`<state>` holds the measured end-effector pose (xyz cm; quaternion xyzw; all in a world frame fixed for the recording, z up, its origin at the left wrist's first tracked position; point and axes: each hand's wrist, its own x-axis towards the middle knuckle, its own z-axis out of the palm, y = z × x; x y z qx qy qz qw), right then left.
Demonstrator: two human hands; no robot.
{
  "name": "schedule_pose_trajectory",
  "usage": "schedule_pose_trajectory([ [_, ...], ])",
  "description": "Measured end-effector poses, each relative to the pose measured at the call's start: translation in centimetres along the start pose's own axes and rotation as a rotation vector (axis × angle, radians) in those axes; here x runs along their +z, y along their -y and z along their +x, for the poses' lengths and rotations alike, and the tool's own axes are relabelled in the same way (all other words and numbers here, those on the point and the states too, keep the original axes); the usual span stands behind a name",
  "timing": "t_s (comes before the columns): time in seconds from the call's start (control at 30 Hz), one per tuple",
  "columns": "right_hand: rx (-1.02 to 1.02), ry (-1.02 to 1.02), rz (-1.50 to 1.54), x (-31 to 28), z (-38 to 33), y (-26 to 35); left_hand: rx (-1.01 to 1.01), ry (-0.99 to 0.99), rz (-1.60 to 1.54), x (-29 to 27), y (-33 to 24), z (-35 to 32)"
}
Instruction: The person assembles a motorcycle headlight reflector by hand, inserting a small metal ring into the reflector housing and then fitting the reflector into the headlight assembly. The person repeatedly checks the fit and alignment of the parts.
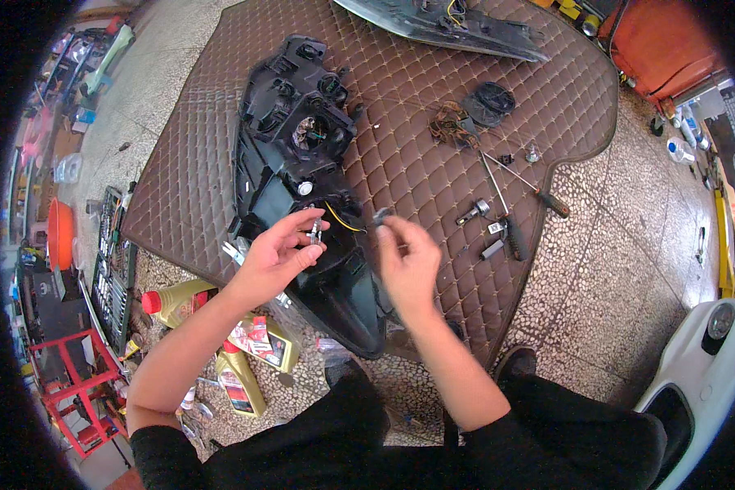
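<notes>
My left hand pinches a small silvery bulb-like part between thumb and fingers, above a black car headlight housing. Just to the right, my right hand is closed on a small dark grey piece, its exact kind unclear. A yellow wire curves out of the housing between my two hands. The housing lies back side up, with round openings, one of them holding wiring. Its lower end reaches past the near edge of the mat, and my hands hide part of it.
On the brown quilted mat lie screwdrivers, a loose bulb, a black round cap and a second lamp. Gold oil bottles and a tool case stand left. A white ride-on car is right.
</notes>
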<state>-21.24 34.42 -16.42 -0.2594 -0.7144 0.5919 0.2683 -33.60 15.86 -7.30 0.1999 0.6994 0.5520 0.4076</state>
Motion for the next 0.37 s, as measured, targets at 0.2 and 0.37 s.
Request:
schedule_pose_trajectory([
  [0.2, 0.006, 0.316, -0.836, -1.5, 2.1, -7.3, -0.042, 0.124, -0.126, 0.4, 1.7, -0.4],
  [0.37, 0.317, 0.638, -0.764, 5.4, -0.9, -2.2, -0.266, -0.082, -0.001, -1.1, -0.4, -4.0],
])
